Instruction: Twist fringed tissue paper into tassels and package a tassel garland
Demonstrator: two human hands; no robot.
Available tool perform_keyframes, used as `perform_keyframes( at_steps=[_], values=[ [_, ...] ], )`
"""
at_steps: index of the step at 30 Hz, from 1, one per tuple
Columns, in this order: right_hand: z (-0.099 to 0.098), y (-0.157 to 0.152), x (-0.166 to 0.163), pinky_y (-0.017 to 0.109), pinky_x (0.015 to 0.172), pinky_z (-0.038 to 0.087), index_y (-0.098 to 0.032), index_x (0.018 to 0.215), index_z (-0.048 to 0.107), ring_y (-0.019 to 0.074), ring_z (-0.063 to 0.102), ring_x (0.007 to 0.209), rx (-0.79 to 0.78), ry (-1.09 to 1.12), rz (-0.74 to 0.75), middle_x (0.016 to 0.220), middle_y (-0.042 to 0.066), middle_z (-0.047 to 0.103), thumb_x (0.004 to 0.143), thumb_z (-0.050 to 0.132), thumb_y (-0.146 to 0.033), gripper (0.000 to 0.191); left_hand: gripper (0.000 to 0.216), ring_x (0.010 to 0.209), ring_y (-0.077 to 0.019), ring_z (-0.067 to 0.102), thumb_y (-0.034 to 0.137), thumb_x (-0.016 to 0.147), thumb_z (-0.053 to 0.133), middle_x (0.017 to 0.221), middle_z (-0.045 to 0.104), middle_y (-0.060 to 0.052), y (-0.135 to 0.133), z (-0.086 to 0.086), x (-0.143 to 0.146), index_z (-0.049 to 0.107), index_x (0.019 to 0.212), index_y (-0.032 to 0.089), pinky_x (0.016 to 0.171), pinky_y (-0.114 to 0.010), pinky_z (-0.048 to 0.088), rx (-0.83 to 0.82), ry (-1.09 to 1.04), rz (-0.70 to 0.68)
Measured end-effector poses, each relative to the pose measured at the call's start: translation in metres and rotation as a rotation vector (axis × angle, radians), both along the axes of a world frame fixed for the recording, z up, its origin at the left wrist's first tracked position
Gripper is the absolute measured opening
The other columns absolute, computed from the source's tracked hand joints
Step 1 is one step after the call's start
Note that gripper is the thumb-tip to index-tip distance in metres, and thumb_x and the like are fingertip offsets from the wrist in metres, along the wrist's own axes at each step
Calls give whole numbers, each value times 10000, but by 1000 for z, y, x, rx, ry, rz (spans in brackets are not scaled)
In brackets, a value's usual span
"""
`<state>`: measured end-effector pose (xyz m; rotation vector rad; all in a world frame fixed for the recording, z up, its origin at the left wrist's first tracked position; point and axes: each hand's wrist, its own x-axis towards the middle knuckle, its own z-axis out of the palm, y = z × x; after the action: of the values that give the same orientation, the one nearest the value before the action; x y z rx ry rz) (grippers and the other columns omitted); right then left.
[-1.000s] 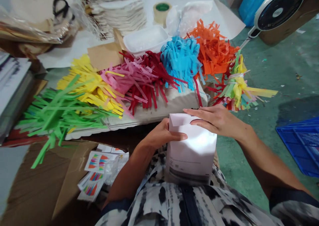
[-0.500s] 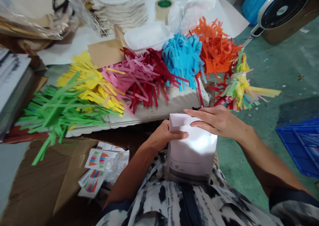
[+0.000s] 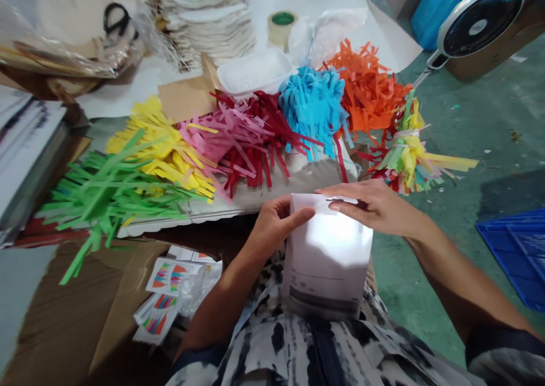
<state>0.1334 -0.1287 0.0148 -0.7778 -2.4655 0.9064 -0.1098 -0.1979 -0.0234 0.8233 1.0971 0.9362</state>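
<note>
A flat white packet (image 3: 327, 267) with small print and a grey band near its bottom stands in front of my lap, its folded top edge facing the table. My left hand (image 3: 279, 221) grips its upper left side, thumb lying across the front and fingers behind. At the upper right, my right hand (image 3: 370, 204) pinches the top fold, with its fingers along the edge and the tips close to the left thumb. A bright patch of light covers the packet's middle. Whatever is inside it is hidden.
Fringed paper bunches in green (image 3: 106, 187), yellow (image 3: 166, 147), pink (image 3: 230, 128), blue (image 3: 313, 108) and orange (image 3: 370, 85) line the table edge. A tied multicoloured bunch (image 3: 409, 147) hangs at the right. Printed cards (image 3: 166, 289) lie in a cardboard box (image 3: 76, 312) below. A fan (image 3: 477, 25) stands right.
My left thumb has slid up toward the packet's top fold. My right hand stays at the top edge, its fingers slightly shifted. The view has tilted a little, lowering the table items in the picture.
</note>
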Motion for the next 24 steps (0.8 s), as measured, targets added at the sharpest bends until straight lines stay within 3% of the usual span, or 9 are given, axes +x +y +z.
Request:
perform_keyframes(
  at_steps=[6, 10, 15, 19, 24],
  values=[
    [-3, 6, 6, 235, 678, 566, -260, 1419, 699, 151, 754, 848, -275, -8, -52, 1210, 58, 810, 1017, 689, -452, 446, 460, 624, -116, 553, 585, 802, 856, 750, 717, -23, 4, 7, -1, 810, 855, 131, 569, -223, 396, 44, 64, 19],
    [2, 12, 11, 259, 726, 610, -240, 1260, 790, 185, 779, 895, -410, -23, -88, 1084, 48, 829, 984, 714, -496, 384, 437, 644, -118, 541, 571, 828, 840, 742, 709, -14, 4, 4, -7, 836, 876, 136, 583, -225, 387, 107, 118, 77],
    [3, 12, 3, 276, 749, 636, -253, 1260, 794, 214, 798, 954, -442, 29, -112, 1131, 57, 830, 1004, 683, -488, 365, 469, 702, -137, 597, 587, 856, 815, 820, 758, -48, 5, -1, -31, 862, 975, 136, 655, -237, 442, 109, 7, 5],
    [-6, 9, -8, 307, 654, 637, -286, 1120, 827, 230, 790, 809, -473, 107, -175, 949, 34, 833, 1000, 681, -476, 268, 556, 715, -159, 638, 655, 839, 802, 812, 769, -79, 0, -2, -48, 863, 1011, 130, 679, -250, 468, 21, -119, 15],
    [-3, 12, -31, 409, 569, 619, -395, 1123, 839, 316, 763, 764, -292, 123, -305, 931, 34, 824, 922, 750, -515, 250, 510, 744, -141, 635, 597, 840, 829, 933, 797, -78, 0, 9, -53, 849, 1126, 175, 673, -232, 441, 122, -81, 247]
  ],
)
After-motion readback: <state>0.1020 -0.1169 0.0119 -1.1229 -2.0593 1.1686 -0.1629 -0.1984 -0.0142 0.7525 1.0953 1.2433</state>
